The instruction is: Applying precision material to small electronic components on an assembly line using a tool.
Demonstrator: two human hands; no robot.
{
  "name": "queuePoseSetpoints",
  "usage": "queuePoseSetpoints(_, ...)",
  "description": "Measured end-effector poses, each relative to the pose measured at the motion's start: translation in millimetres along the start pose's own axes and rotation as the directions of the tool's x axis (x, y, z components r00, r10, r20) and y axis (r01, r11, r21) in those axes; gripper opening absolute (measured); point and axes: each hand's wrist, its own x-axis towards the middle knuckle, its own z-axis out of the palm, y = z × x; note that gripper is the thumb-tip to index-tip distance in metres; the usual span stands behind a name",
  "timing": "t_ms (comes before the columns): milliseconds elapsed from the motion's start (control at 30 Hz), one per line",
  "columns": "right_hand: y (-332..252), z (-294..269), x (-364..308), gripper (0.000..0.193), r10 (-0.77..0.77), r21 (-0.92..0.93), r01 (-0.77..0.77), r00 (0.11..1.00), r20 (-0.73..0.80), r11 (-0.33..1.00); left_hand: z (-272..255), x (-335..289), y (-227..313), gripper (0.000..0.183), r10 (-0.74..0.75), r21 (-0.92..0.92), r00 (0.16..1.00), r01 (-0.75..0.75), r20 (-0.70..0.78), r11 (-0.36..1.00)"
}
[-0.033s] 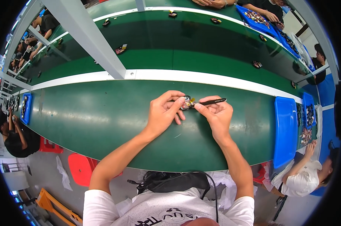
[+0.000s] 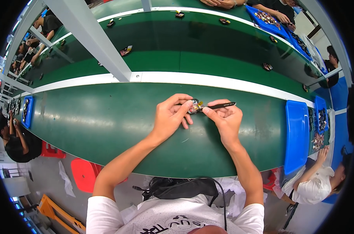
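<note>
We observe the left hand (image 2: pixel 169 119) grasping a small, dark-and-clear assembly with a yellow tab (image 2: pixel 196 105) between thumb and fingers. The right hand (image 2: pixel 228 119) grips a slim, black, pen-like tool (image 2: pixel 223 105), whose tip meets or nearly meets the assembly; we cannot tell which, as the fingers crowd that spot. The assembly is located between the two hands, over the middle of a long, dark green, smooth tabletop (image 2: pixel 177 152). We cannot determine whether either hand rests on this surface.

Beyond the far edge we note a white, straight metal rail (image 2: pixel 208 80) and, past it, a glossy green belt surface (image 2: pixel 220 54) bearing several small dark parts, well apart from one another. To the right of the right hand we record a bright blue, rectangular plastic tray (image 2: pixel 296 136). A red plastic stool (image 2: pixel 83 175) stands below the tabletop, at left.
</note>
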Motion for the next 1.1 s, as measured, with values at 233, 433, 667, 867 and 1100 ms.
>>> queuePoseSetpoints(233,5,-4,-1,0.014,-0.055,-0.132,0.051,0.998,-0.021,0.990,3,-1,-1,0.030,0.050,0.027,0.998,-0.049,-0.034,0.998)
queuePoseSetpoints(433,1,0,-3,0.016,0.076,0.052,-0.072,0.995,-0.069,0.996,5,-2,-3,0.032,0.084,0.052,0.996,-0.082,-0.039,0.995)
queuePoseSetpoints(667,-4,-2,-4,0.018,0.137,0.083,-0.129,0.986,-0.100,0.988,11,-3,-6,0.030,0.163,0.092,0.984,-0.156,-0.076,0.983)
queuePoseSetpoints(867,-6,-5,-3,0.017,0.160,0.099,-0.154,0.986,-0.056,0.983,8,-1,-6,0.031,0.118,0.053,0.992,-0.115,-0.050,0.992)
queuePoseSetpoints(1100,0,-8,-3,0.014,0.002,-0.062,-0.001,1.000,0.004,0.998,8,-2,-2,0.026,0.045,0.029,0.997,-0.044,-0.063,0.999)
